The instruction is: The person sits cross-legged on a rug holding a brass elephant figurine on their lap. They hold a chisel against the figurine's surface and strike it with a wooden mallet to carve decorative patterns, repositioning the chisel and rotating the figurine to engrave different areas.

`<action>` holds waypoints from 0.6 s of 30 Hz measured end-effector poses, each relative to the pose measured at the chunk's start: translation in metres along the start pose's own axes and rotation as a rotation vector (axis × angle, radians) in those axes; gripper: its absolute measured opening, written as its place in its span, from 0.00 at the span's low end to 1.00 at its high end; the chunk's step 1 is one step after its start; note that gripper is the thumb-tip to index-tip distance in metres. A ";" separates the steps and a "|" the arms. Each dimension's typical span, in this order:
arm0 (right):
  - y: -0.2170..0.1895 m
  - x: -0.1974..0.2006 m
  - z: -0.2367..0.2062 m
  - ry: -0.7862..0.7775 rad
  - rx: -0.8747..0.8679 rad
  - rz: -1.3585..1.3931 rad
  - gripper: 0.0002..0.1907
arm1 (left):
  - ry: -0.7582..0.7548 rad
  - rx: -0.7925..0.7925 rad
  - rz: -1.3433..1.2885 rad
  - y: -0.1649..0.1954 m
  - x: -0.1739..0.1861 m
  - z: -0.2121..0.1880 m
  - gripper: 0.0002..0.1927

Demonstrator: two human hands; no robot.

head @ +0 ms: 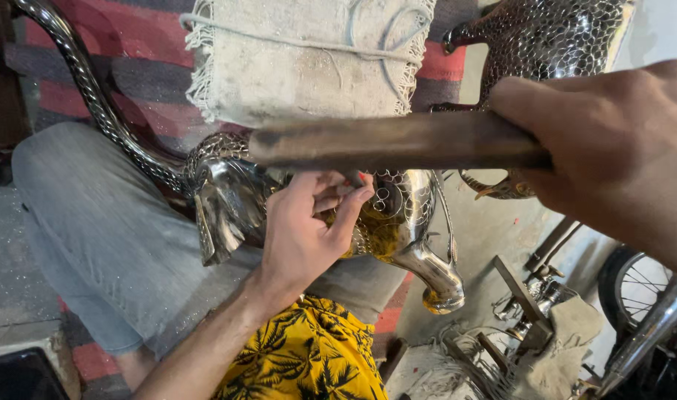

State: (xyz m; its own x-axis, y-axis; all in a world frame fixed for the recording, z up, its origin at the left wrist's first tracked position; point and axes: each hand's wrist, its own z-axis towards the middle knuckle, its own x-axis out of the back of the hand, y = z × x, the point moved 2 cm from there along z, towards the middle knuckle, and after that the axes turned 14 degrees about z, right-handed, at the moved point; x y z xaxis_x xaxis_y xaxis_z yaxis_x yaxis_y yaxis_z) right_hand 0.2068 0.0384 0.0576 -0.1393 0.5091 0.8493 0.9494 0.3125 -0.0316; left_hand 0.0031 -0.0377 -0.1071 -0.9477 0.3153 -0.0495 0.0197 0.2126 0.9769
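A shiny metal elephant figure [235, 200] with a hammered scale pattern lies across my lap, its long trunk [94, 96] curving up to the left and a leg [434, 274] pointing right. My left hand [309, 230] rests on the elephant's body and pinches a small tool against it. My right hand [612, 148] is raised close to the camera and grips a dark wooden handle [397, 141] that reaches left over the figure. The handle's head is hidden.
A frayed off-white cloth pad [301, 59] lies behind the figure on a red and grey striped mat [123, 37]. A second patterned metal animal figure [553, 37] stands at the upper right. Wooden scraps, rags [560, 348] and a bicycle wheel [634, 289] lie at the lower right.
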 end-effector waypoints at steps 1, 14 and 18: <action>0.004 -0.002 -0.004 -0.034 -0.058 -0.007 0.11 | -0.031 -0.057 0.052 0.001 0.002 0.006 0.11; 0.018 -0.102 -0.117 0.384 -0.505 0.860 0.05 | -0.660 -0.676 0.224 0.007 -0.001 0.075 0.26; 0.019 -0.112 -0.139 0.505 -0.514 0.732 0.07 | -0.758 -0.662 0.160 0.003 -0.006 0.085 0.23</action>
State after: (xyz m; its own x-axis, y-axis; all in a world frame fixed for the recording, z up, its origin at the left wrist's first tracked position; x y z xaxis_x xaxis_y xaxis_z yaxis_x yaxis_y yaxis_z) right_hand 0.2796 -0.1239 0.0353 0.5439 0.0026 0.8391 0.7764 -0.3810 -0.5021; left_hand 0.0357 0.0396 -0.1212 -0.4935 0.8469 0.1980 -0.2692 -0.3652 0.8912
